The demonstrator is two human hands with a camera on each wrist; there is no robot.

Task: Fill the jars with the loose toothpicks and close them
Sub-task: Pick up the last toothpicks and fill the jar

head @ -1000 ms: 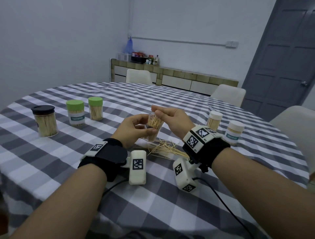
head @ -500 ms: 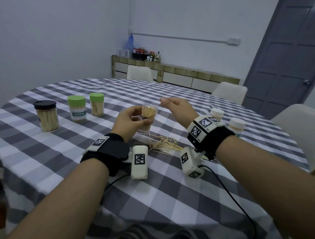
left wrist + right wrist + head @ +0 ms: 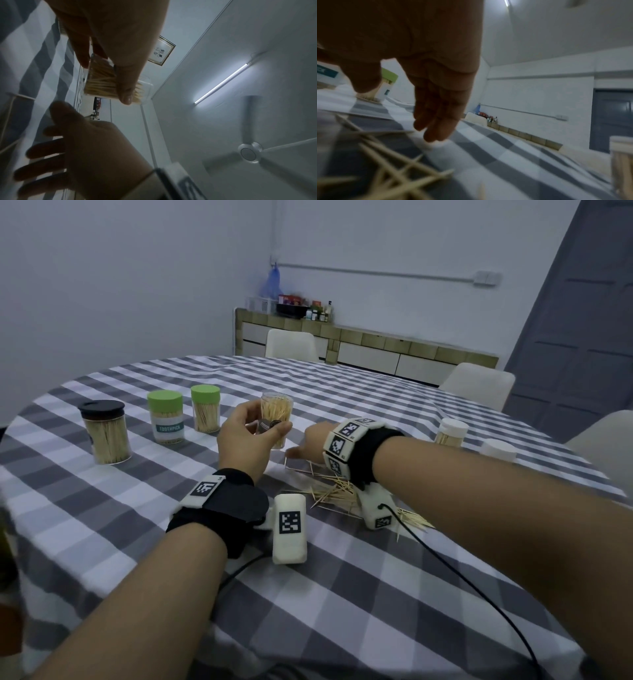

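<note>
Tablecloth, grey-and-white check, spans the round table. Left hand holds an open clear jar upright above it, thumb and fingertips curled round the lower wall; toothpicks fill the jar. Right hand reaches low beside it, empty, fingers straight and pressed together, tips just over the cloth. Loose toothpicks lie scattered behind those fingertips, under the wrist.

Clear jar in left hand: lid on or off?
Off. The clear plastic jar has an open rim with toothpick tips showing; the left hand grips it.
</note>
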